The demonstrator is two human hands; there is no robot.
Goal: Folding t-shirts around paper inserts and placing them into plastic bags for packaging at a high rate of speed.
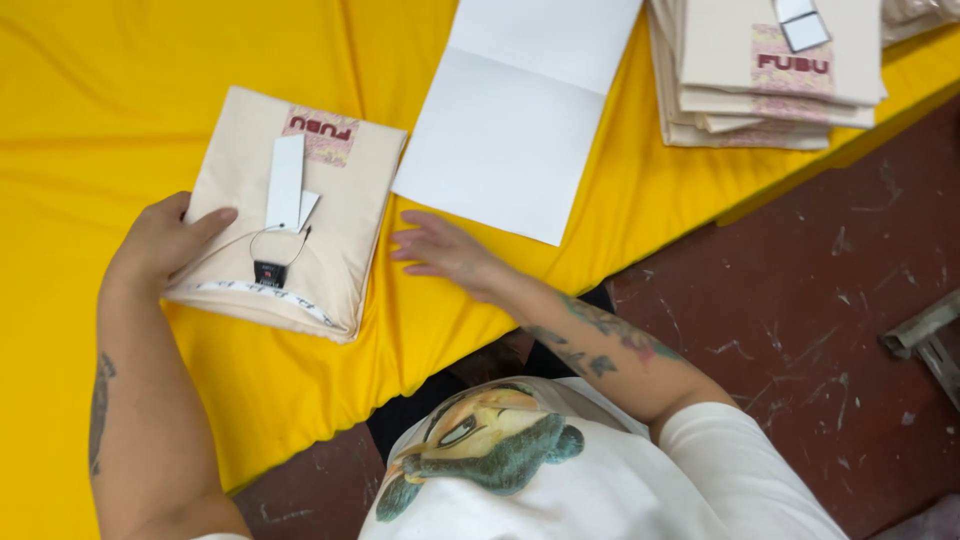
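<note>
A folded cream garment [335, 215] with a pink patch and a white hang tag [285, 183] lies on the yellow cloth-covered table [100, 90]. My left hand [160, 240] rests on the garment's left edge, fingers laid flat on the fabric. My right hand [440, 250] lies flat on the yellow cloth just right of the garment, fingers spread and pointing left, holding nothing. A white folded sheet [510, 120] lies just beyond my right hand.
A stack of several folded cream garments [765, 100] with pink patches and a tag stands at the table's far right corner. The table edge runs diagonally; beyond it is dark red floor [820, 320] with a metal piece [925, 335] at the right.
</note>
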